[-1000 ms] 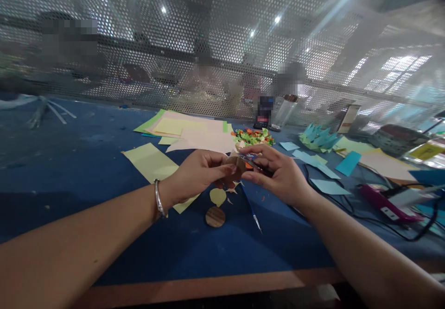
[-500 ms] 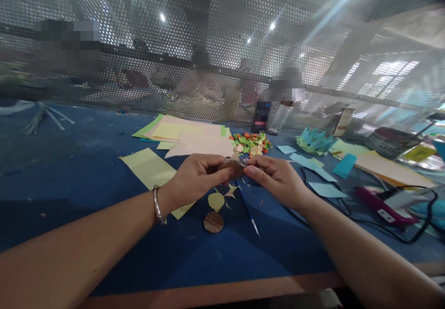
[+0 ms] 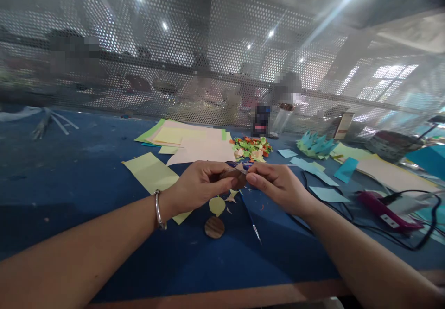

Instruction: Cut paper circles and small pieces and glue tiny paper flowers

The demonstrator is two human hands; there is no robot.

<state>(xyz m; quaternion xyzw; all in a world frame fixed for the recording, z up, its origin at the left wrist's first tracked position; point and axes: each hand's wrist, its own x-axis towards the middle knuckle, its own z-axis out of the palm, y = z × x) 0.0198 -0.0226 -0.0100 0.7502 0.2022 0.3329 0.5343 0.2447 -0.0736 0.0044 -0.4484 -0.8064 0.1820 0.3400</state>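
My left hand (image 3: 198, 186), with a silver bangle at the wrist, pinches a brown, wood-coloured round piece (image 3: 239, 179) above the table. Facing it, my right hand (image 3: 278, 184) is closed in a pinch at the piece's right edge, where a thin pale bit shows; what exactly its fingers hold I cannot make out. Below the hands lies a wood-grained disc (image 3: 214, 227). A round yellow paper cutout (image 3: 217, 205) and small paper scraps (image 3: 232, 196) are just behind it. To the right rests a thin blue-handled tool (image 3: 255, 225) with a metallic tip.
Paper sheets (image 3: 201, 149) and a pile of coloured paper scraps (image 3: 252, 148) lie behind the hands. On the right are blue paper pieces (image 3: 328, 194), a folded paper form (image 3: 315, 145), and a purple power strip (image 3: 389, 212) with black cables. A perforated metal screen (image 3: 156, 77) borders the back.
Both hands, still together at the brown piece, appear slightly lower in view, as does the whole table. The brown piece is turned a little, and a pale pointed bit shows more at its top.
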